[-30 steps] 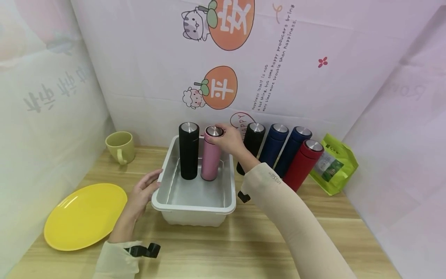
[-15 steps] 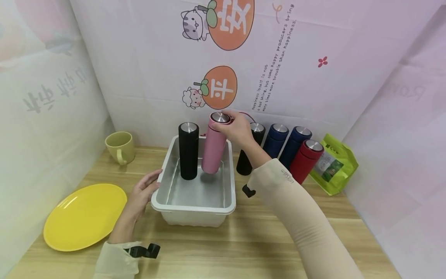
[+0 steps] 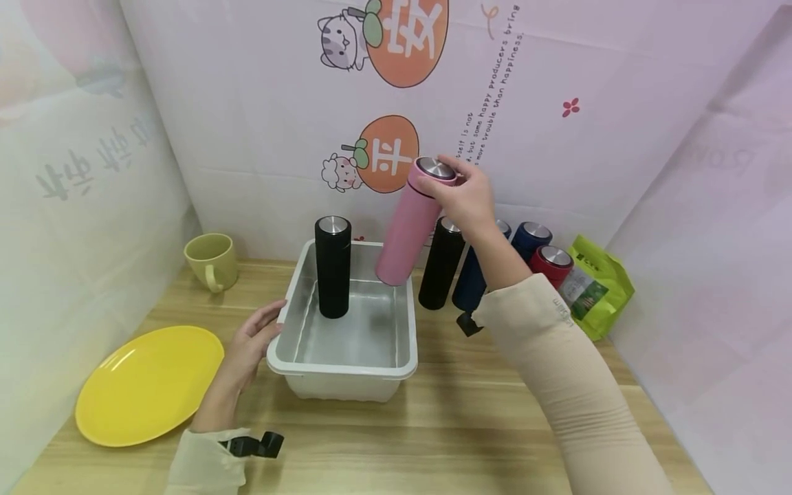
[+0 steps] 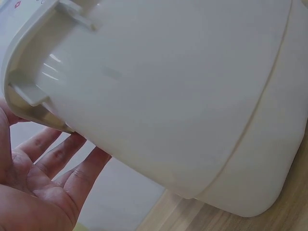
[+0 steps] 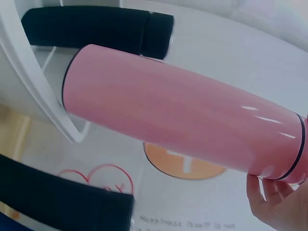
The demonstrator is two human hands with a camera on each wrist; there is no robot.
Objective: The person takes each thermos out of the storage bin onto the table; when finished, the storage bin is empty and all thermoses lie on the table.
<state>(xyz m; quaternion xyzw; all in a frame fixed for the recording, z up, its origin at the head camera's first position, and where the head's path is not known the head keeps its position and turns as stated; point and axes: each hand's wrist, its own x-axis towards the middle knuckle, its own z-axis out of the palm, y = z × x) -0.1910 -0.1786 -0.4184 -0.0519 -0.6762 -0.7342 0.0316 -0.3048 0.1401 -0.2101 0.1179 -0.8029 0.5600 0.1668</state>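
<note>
My right hand [image 3: 467, 199] grips a pink thermos flask [image 3: 410, 223] near its steel-topped lid. The flask tilts, its base just over the right rim of a grey-white plastic basin [image 3: 343, 371]. In the right wrist view the pink flask [image 5: 183, 110] spans the picture, with fingers of the hand [image 5: 276, 202] at its lid end. A black thermos flask [image 3: 334, 268] stands upright inside the basin. At the basin's left rim, my left hand [image 3: 250, 344] holds on. In the left wrist view its fingers [image 4: 82, 175] reach under the rim, their tips hidden.
Right of the basin stand another black flask [image 3: 441, 265], two blue flasks [image 3: 531, 240] and a red flask [image 3: 553, 265], partly behind my right arm. Beyond them leans a green pouch [image 3: 597, 285]. To the left are a yellow-green mug [image 3: 212, 260] and yellow plate [image 3: 148, 385].
The pink flask has risen from the basin floor beside the black flask and moved right, tilting more, in my right hand. My left hand has stayed at the rim.
</note>
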